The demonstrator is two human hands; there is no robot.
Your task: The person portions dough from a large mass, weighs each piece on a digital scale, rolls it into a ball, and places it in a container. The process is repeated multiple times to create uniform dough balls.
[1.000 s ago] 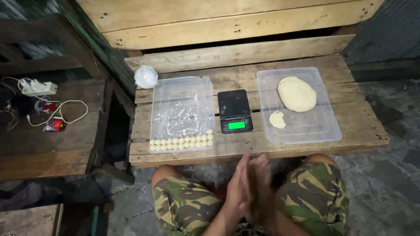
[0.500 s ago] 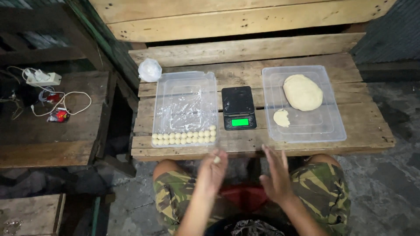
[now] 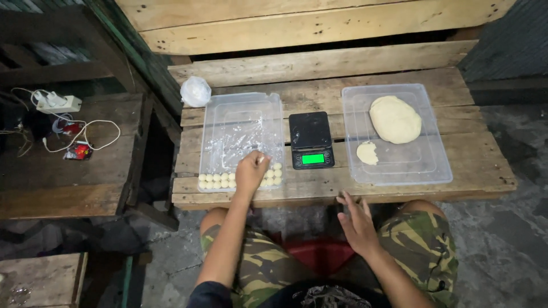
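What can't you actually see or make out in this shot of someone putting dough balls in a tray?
- Head view: the left hand covers some dough balls in the left tray, so their count is unclear.
- Whether its fingertips hold a ball is too small to tell.
- The scale display is too small to read.
- The person's body is cut off by the bottom edge.

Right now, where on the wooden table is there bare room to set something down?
Bare boards on the wooden table lie right of the dough tray and behind the scale. The left tray is bare at the back, crowded at its front where the left hand reaches the dough balls.
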